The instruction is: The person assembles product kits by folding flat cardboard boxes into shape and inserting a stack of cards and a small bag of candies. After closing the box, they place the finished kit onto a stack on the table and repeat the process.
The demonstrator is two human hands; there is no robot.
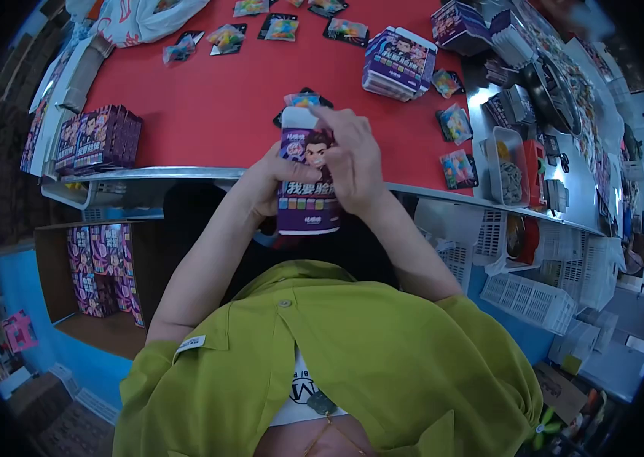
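A purple cardboard box (pixel 308 204) with a cartoon face on its front is held upright over the near edge of the red table. Its pale top flap (pixel 299 117) stands up at the far end. My left hand (pixel 270 180) grips the box from the left, thumb lying across the front. Curled around the upper right side is my right hand (pixel 354 156), its fingertips by the flap and its thumb near the cartoon face. Just beyond the box lies a small clear bag of colorful pieces on a black card (pixel 304 100), partly covered by it.
Several similar bags (pixel 282 29) are spread over the red table (pixel 208 99). Stacks of flat purple boxes (pixel 400 62) lie at the right, and filled boxes (pixel 100 139) stand at the left. A clear plastic tub (pixel 508 167) sits at the right; a carton (pixel 105 282) of boxes is below left.
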